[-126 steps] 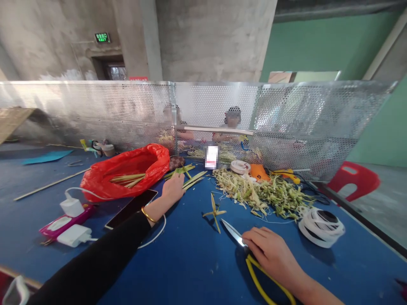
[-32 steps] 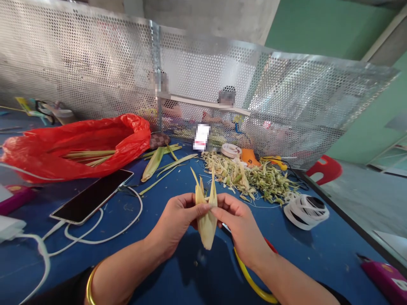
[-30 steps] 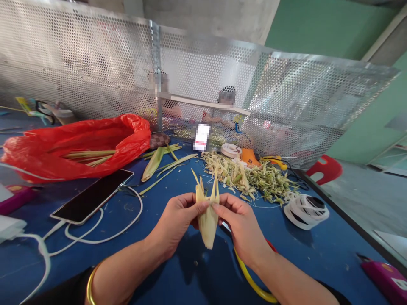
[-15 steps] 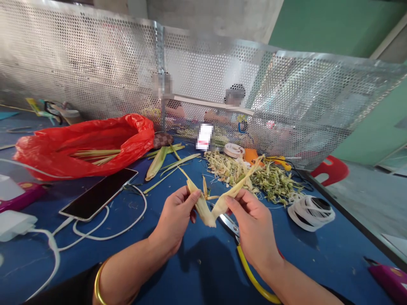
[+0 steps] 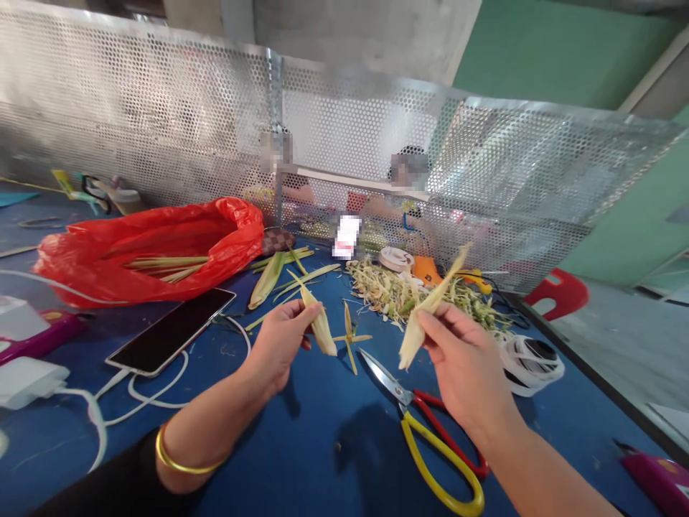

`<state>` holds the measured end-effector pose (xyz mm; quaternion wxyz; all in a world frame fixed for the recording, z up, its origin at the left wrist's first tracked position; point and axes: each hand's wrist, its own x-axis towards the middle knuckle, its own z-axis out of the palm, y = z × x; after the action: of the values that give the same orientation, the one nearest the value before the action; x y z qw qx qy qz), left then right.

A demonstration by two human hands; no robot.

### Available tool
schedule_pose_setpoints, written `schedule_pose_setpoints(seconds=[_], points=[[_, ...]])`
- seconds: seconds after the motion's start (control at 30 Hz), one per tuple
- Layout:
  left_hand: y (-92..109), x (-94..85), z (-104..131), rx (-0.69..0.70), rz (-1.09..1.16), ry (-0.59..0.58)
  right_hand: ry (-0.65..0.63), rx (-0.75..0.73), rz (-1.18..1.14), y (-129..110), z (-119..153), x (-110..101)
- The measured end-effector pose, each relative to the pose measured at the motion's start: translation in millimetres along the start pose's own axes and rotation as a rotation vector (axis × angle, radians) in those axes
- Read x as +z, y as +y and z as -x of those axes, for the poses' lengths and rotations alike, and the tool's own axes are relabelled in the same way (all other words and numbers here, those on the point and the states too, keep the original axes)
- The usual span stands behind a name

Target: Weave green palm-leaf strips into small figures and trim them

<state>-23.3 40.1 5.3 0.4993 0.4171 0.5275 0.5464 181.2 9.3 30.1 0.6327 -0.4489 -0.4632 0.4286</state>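
Observation:
My left hand (image 5: 283,341) pinches a pale, dry-looking corn husk piece (image 5: 324,332) between thumb and fingers, its ragged end pointing down. In my right hand (image 5: 466,352) is another husk piece (image 5: 413,340), long and tapering, with its thin tip rising to the upper right. The two pieces are apart, held above the blue table. Between the hands lies a small cross of thin plant strips (image 5: 349,337). Scissors (image 5: 399,393) with one red and one yellow handle rest beside and partly under my right hand, blades slightly apart.
A red plastic bag (image 5: 156,222) holds stalks at left, near a phone (image 5: 172,330) with white cables. Green husk leaves (image 5: 268,281) lie ahead. A heap of plant scraps (image 5: 385,291) sits before a perforated metal screen (image 5: 344,108); people are behind it. White ribbon roll (image 5: 530,362) lies right.
The husk held in both hands, joined in a V at its lower end, is now two separate pieces. My hands have moved apart, uncovering the scissors and the small cross.

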Motion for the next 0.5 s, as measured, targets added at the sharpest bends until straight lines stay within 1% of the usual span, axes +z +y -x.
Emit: schedule_pose_setpoints(seconds=[0.03,0.1,0.13,0.17,0.2,0.23,0.27,0.3,0.33,0.37,0.4,0.43,0.47,0.5], points=[[2.9,-6.4,-7.3,0.013,-0.053,-0.011,-0.039,0.030,0.013,-1.0,-0.3,0.3],[8.7,-19.7,-20.9,0.078,-0.195,0.040,-0.119,0.084,0.029,-1.5,1.5,3.2],[11.5,-25.2,-25.7,0.120,-0.319,0.056,-0.154,0.106,0.031,-1.4,3.1,5.3],[14.1,-29.1,-28.4,0.206,-0.456,0.107,-0.179,0.124,0.030,-1.2,4.8,7.4],[16.5,-30.6,-28.2,0.322,-0.552,0.215,-0.196,0.138,0.028,-1.2,6.3,9.4],[18.6,-29.4,-25.1,0.461,-0.608,0.334,-0.204,0.148,0.028,-1.3,7.6,11.1],[20.0,-25.4,-19.1,0.577,-0.618,0.397,-0.207,0.153,0.028,-1.3,8.6,12.4],[20.5,-18.9,-10.9,0.623,-0.594,0.352,-0.209,0.155,0.029,-1.0,9.5,13.6],[19.9,-10.6,-1.3,0.601,-0.529,0.247,-0.214,0.156,0.030,-0.3,10.3,14.5],[18.2,-1.3,8.7,0.510,-0.447,0.072,-0.223,0.159,0.034,1.0,11.1,15.4],[15.5,8.0,18.2,0.364,-0.361,-0.151,-0.234,0.162,0.041,2.9,12.0,16.4],[12.1,16.3,26.5,0.231,-0.254,-0.312,-0.244,0.162,0.054,5.1,12.9,17.4],[8.6,22.9,33.0,0.121,-0.166,-0.426,-0.253,0.161,0.071,7.6,14.0,18.4],[5.3,27.6,37.7,0.044,-0.105,-0.474,-0.258,0.159,0.091,9.9,15.0,19.4]])
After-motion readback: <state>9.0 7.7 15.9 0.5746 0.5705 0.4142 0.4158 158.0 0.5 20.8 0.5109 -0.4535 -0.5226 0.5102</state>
